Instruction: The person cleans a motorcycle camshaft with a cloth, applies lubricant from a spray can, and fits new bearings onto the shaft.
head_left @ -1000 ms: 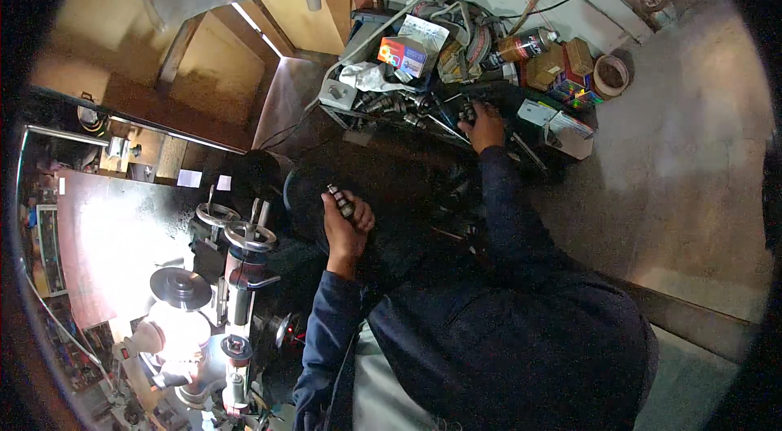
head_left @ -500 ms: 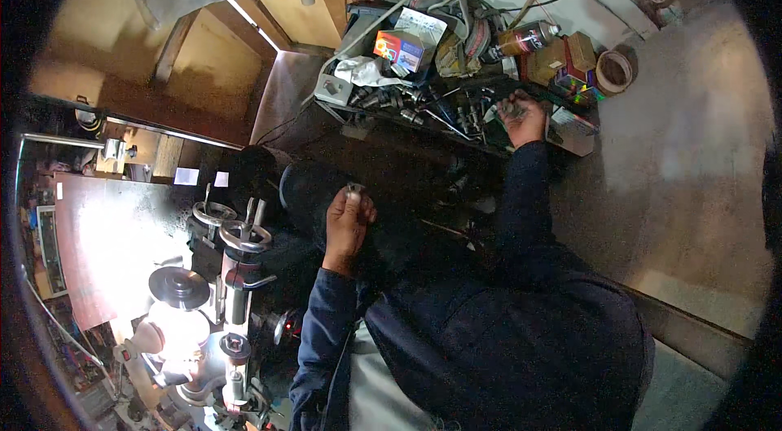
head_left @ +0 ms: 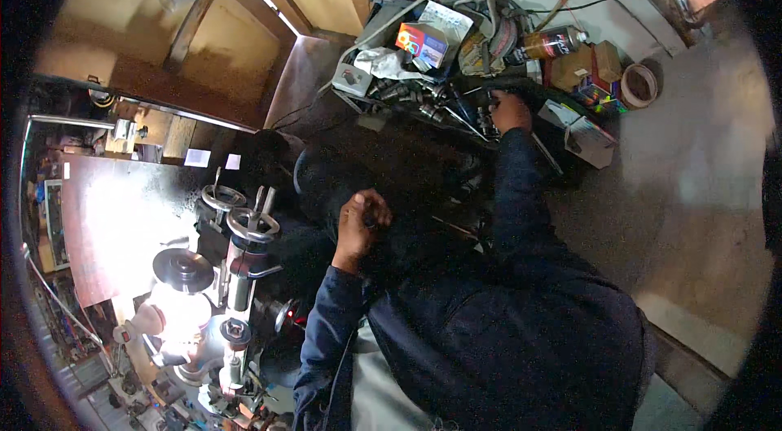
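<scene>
My left hand (head_left: pixel 361 227) is raised over my dark-clad lap, fingers curled; whatever lies inside them is mostly hidden and too dark to name. My right hand (head_left: pixel 510 113) reaches into a cluttered black tray (head_left: pixel 542 154), its bent fingers down among small metal parts, so what they grip is unclear. Left of it lie several metal fittings (head_left: pixel 403 93) and a long metal rod (head_left: pixel 466 113). A flat pale package (head_left: pixel 578 131) rests just right of that hand. Behind the fittings are a white cloth (head_left: pixel 379 63) and a colourful box (head_left: pixel 420 44).
At left stands a machine with handwheels (head_left: pixel 252 225), a black disc (head_left: pixel 183 270) and a glaring lamp (head_left: pixel 183 313). At upper right are a bottle (head_left: pixel 554 41), cardboard box (head_left: pixel 603 64) and round tub (head_left: pixel 638 87). Cables (head_left: pixel 578 7) run along the back wall.
My right hand moved right, then back left and down into the metal parts. My left hand turned, hiding the metal piece it showed a second ago. The view has shifted slightly.
</scene>
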The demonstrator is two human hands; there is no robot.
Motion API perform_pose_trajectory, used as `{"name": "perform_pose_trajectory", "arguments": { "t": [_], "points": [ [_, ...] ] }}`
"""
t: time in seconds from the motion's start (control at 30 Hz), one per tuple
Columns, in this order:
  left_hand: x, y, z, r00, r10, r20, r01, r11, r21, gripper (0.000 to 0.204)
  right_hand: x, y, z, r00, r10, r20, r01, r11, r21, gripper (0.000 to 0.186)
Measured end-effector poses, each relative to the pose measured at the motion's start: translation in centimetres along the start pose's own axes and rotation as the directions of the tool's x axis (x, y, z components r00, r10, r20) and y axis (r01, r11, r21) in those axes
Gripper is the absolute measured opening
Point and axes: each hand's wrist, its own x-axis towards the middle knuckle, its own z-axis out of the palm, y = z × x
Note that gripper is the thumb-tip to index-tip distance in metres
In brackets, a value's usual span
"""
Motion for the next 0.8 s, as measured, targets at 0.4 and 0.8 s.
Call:
{"name": "perform_pose_trajectory", "arguments": {
  "t": [0.4, 0.8],
  "points": [
    [-6.4, -1.2, -0.4, 0.970, -0.222, -0.098, 0.219, 0.975, -0.045, 0.032, 0.6, 2.8, 0.6, 0.951, -0.055, 0.305, 0.106, 0.983, -0.152, 0.048],
    [-14.9, -0.4, -4.0, 0.945, -0.213, -0.249, 0.177, 0.971, -0.160, 0.031, -5.1, -10.5, -7.0, 0.288, -0.805, 0.519, -0.532, 0.316, 0.786, 0.027]
  ]
}}
